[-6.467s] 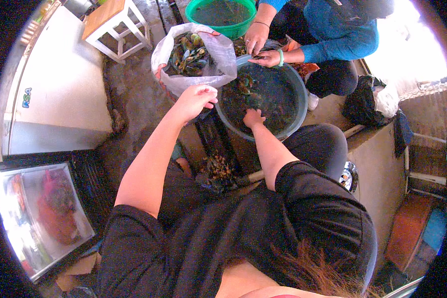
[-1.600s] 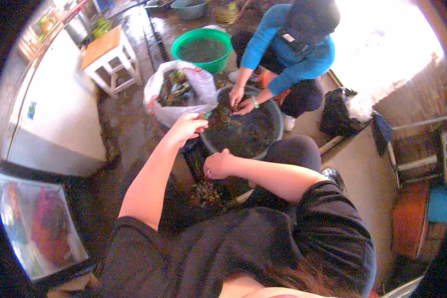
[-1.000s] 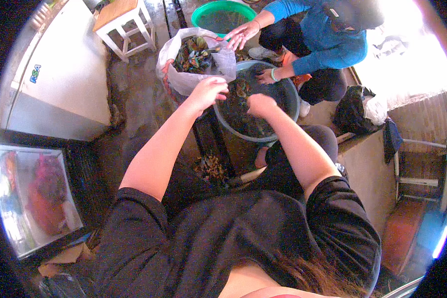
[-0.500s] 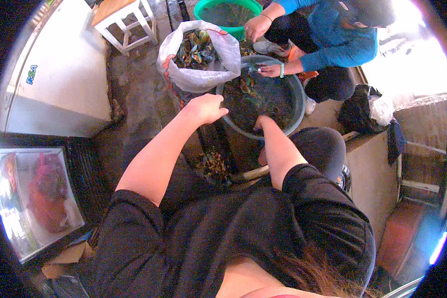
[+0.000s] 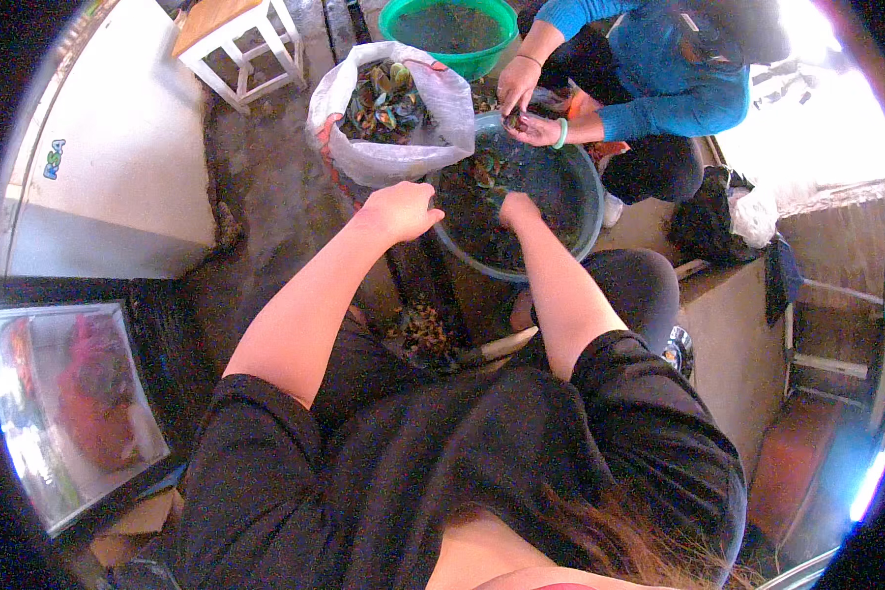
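My left hand [image 5: 400, 211] hangs at the left side of a wide grey-blue plastic basin [image 5: 592, 228], just below a white woven sack. Its fingers are curled closed; whatever they hold, if anything, is hidden. My right hand [image 5: 518, 210] reaches down into the basin with its fingers bunched over the dark contents, and what it grips is not clear. Mussels [image 5: 486, 169] with greenish-brown shells lie in the basin's far part. More mussels [image 5: 388, 103] fill the open mouth of the sack [image 5: 403, 162].
Across the basin a person in a blue sleeve [image 5: 649, 116] handles a small dark thing with both hands [image 5: 536, 126]. A green tub [image 5: 509, 34] stands behind the sack. Left are a white-legged stool [image 5: 228, 44] and a white cabinet [image 5: 118, 147]. Debris [image 5: 423, 329] lies on the floor.
My right hand has moved farther away across the basin, toward the mussels. The other person's hands have come together around a small dark thing. My left hand has hardly moved.
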`<state>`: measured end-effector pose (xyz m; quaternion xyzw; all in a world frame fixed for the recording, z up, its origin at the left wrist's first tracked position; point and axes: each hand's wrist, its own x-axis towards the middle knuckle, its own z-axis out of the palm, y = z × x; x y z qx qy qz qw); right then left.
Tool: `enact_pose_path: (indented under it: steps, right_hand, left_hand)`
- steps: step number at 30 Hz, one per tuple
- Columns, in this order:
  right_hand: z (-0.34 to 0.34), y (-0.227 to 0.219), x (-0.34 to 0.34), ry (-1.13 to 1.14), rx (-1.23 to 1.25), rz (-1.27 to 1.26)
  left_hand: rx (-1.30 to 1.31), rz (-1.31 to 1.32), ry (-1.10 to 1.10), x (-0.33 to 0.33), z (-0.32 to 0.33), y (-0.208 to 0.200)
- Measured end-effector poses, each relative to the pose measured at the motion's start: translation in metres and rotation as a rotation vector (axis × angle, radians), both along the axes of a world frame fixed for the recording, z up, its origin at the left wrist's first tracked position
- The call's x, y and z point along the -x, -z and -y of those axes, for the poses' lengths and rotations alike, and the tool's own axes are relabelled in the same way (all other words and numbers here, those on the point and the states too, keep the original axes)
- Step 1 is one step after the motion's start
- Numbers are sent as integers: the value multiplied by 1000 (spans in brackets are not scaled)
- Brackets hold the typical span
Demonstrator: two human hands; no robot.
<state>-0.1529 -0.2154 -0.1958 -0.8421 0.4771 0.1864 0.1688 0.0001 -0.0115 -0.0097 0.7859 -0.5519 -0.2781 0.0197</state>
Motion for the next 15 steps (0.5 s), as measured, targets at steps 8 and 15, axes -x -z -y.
enact_pose_path:
  steps: [8,15]
  right_hand:
    - [7,-169,-13,-349,-123,192]
    - [-65,-218,21,-403,71,775]
  left_hand:
    - [80,-327,-143,7,32,25]
    - [184,-1279,-620,38,38,25]
